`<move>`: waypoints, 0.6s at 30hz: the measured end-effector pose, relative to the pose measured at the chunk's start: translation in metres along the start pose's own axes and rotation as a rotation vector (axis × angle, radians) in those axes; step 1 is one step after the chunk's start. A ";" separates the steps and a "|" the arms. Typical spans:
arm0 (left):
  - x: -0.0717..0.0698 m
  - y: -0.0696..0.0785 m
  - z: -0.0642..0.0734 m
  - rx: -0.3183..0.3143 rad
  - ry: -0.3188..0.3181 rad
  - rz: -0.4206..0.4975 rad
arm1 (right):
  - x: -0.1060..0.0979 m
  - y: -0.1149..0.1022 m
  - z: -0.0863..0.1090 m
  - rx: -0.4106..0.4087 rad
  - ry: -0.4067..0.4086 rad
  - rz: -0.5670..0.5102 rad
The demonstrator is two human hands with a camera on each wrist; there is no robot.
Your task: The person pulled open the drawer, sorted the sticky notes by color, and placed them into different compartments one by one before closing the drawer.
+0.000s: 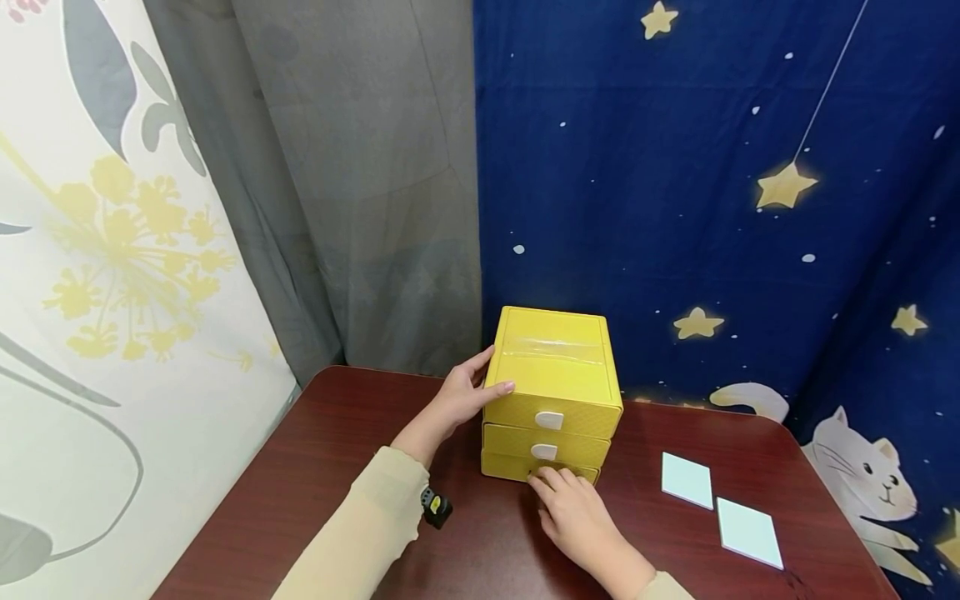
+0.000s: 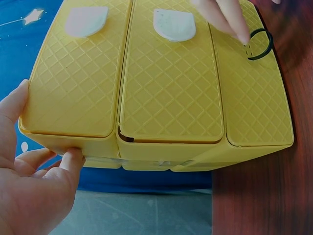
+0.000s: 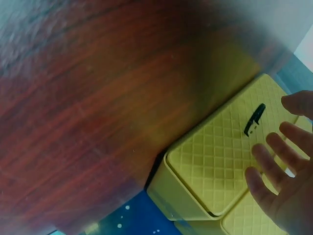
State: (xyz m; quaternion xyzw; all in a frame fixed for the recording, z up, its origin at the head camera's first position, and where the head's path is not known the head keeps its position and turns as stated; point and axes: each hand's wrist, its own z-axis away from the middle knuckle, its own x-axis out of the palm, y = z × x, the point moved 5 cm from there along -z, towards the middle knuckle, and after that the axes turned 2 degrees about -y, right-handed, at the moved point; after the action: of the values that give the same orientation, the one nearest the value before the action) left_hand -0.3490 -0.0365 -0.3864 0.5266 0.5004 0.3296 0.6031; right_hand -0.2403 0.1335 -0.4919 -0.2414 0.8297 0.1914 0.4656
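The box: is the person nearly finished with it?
Probably not.
Done: the left hand is set against the box's upper edge.
In hand: the right hand is at the bottom drawer, fingers near its black loop; I can't tell if they touch.
Left: that drawer isn't pulled well out, so opening it may remain.

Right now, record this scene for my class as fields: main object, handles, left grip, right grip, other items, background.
Main object: yellow three-drawer cabinet, on brown table
Handles: white tabs on top and middle drawers; black loop on bottom drawer
Left grip: rests on the cabinet's top edge and left side
Right grip: at the bottom drawer's front, beside the black loop; contact hard to tell
Other items: two pale square pieces, right of the cabinet
Background: blue starry curtain, grey curtain
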 end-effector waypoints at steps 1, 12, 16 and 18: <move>0.000 0.000 0.000 0.000 0.000 -0.002 | 0.002 0.000 0.000 0.005 -0.007 -0.001; 0.000 0.001 0.001 0.000 -0.007 0.004 | 0.009 0.000 -0.007 0.063 -0.004 0.091; 0.000 0.000 0.001 -0.007 -0.004 -0.002 | 0.012 0.000 -0.009 0.103 -0.008 0.102; 0.000 0.000 0.000 -0.009 -0.004 -0.003 | 0.013 0.000 -0.010 0.118 -0.002 0.109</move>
State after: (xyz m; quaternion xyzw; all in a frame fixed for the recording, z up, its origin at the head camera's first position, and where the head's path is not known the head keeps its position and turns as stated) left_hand -0.3489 -0.0363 -0.3867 0.5237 0.4986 0.3299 0.6068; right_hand -0.2528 0.1247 -0.4988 -0.1679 0.8510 0.1676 0.4685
